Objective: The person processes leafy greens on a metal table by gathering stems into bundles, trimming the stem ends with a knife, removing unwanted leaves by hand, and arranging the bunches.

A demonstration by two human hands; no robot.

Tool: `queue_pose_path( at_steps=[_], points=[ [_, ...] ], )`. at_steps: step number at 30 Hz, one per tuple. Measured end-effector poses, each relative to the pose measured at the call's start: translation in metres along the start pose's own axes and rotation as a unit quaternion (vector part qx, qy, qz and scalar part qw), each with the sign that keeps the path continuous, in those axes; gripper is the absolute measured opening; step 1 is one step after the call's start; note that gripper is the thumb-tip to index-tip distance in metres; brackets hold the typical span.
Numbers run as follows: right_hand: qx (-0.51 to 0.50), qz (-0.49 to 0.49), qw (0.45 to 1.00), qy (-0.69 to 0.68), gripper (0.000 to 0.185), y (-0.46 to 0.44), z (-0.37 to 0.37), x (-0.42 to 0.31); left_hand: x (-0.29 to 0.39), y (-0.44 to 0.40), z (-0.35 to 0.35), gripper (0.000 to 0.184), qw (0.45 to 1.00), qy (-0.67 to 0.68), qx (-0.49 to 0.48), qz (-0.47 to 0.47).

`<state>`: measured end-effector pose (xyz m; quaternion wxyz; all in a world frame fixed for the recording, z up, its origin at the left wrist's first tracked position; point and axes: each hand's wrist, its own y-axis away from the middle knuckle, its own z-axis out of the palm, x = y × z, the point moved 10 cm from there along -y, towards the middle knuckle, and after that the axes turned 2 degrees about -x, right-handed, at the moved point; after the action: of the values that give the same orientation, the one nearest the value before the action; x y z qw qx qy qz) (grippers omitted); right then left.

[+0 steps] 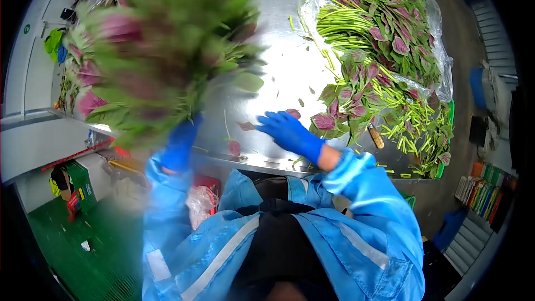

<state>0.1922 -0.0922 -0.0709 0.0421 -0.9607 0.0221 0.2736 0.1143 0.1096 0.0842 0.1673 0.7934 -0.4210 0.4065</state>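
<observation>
A big bunch of red-and-green amaranth [167,56], smeared by motion, is raised over the left side of the table. My left hand [183,140], in a blue glove, is closed round its lower end; the leaves hide most of the fingers. Also gloved in blue, my right hand [292,135] is held out over the front of the metal table [262,164], fingers stretched and holding nothing. Close to its fingertips are a few loose leaves. To its right lie cut amaranth tops [351,97] and a knife's wooden handle [376,135], the blade partly covered by leaves.
A clear plastic bag [446,72] at the back right holds more amaranth with long green stems. Chopped stem pieces [415,125] are heaped near a green edge [450,117]. Below the table at left, a green box [81,184] stands on the green floor [111,245].
</observation>
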Motion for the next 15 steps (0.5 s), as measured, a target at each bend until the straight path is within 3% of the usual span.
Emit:
queue_pose_path(
  at_steps=[3, 4, 6, 9, 15],
  points=[
    [-0.085, 0.016, 0.996, 0.000, 0.061, 0.062, -0.045, -0.006, -0.026, 0.004, -0.023, 0.034, 0.930, -0.347, -0.067, 0.104],
    [-0.079, 0.047, 0.993, -0.069, 0.062, 0.082, -0.056, 0.001, -0.034, 0.007, -0.024, 0.032, 0.876, -0.454, -0.092, 0.136],
    [-0.046, 0.080, 0.994, -0.056, 0.054, 0.103, -0.086, -0.001, -0.038, 0.017, -0.006, 0.021, 0.761, -0.601, -0.140, 0.201],
    [-0.022, 0.114, 0.989, -0.093, 0.049, 0.113, -0.101, -0.001, -0.074, 0.033, 0.011, 0.020, 0.713, -0.645, -0.166, 0.218],
    [-0.008, 0.136, 0.988, -0.075, 0.046, 0.111, -0.101, -0.005, -0.065, 0.032, 0.009, 0.022, 0.700, -0.664, -0.128, 0.230]
  ],
)
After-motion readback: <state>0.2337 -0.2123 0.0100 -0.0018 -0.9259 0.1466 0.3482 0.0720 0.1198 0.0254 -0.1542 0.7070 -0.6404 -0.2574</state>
